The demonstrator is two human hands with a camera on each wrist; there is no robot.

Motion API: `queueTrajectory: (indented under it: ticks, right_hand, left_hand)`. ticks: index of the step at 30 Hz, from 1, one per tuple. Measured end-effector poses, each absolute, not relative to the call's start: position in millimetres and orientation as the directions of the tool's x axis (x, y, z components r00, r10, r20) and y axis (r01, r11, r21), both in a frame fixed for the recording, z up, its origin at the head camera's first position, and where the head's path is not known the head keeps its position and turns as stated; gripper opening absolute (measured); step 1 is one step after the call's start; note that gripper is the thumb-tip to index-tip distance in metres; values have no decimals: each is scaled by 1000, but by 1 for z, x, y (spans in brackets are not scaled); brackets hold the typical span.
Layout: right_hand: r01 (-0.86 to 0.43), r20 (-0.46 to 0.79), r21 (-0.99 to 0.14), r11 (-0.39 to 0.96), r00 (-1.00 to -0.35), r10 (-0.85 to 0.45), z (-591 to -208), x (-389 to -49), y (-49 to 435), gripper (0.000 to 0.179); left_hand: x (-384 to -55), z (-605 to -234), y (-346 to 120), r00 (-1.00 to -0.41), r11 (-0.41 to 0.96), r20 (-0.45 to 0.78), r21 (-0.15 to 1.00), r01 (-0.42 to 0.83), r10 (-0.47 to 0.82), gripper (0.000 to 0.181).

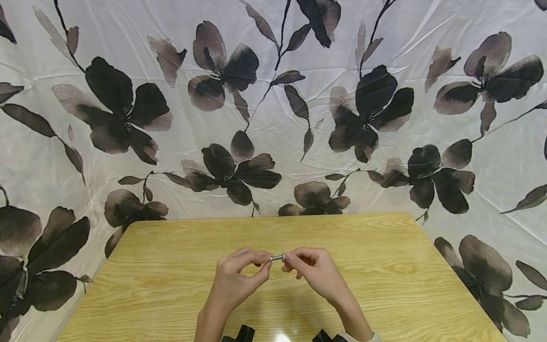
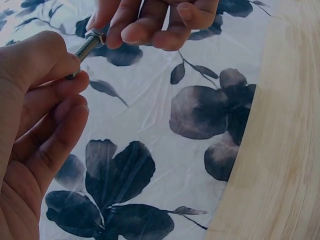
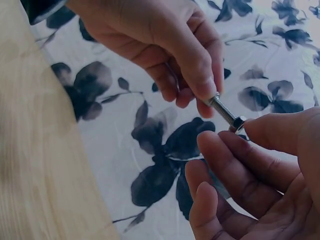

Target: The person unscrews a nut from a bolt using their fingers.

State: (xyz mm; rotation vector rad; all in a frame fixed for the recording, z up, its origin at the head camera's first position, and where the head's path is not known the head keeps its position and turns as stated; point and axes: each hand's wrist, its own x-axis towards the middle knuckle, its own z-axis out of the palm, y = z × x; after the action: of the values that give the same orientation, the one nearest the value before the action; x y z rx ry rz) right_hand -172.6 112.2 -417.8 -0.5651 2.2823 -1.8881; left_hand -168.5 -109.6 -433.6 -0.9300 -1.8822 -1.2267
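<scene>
A small silver threaded bolt (image 1: 277,258) spans the gap between both hands above the table. My left hand (image 1: 236,280) pinches its left end between thumb and index finger. At the opposite end sits a hex nut (image 3: 239,123), which my right hand (image 1: 318,275) holds between thumb and fingertips. The bare thread of the shank shows between the two grips in both wrist views. In the left wrist view, the left thumb and fingers partly cover the bolt's near end. The remaining fingers of the right hand (image 3: 265,185) are loosely bent.
Below the hands lies a light wood-grain table (image 1: 171,266) with rounded far corners. A white cloth (image 1: 299,118) with dark flowers hangs behind it and shows along both sides. Black device parts (image 1: 244,332) appear by the wrists at the bottom edge.
</scene>
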Motion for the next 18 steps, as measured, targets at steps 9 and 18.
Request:
queueTrajectory:
  ticks: [9, 18]
  right_hand:
    - [-226, 160, -965, 130, -908, -388, -417, -172, 113, 28]
    - [-244, 183, -963, 114, -903, -388, -418, -172, 113, 27]
  left_hand:
    - [-168, -431, -109, -493, 310, 847, 422, 852, 201, 29]
    - [-168, -432, -110, -490, 317, 843, 413, 854, 221, 29]
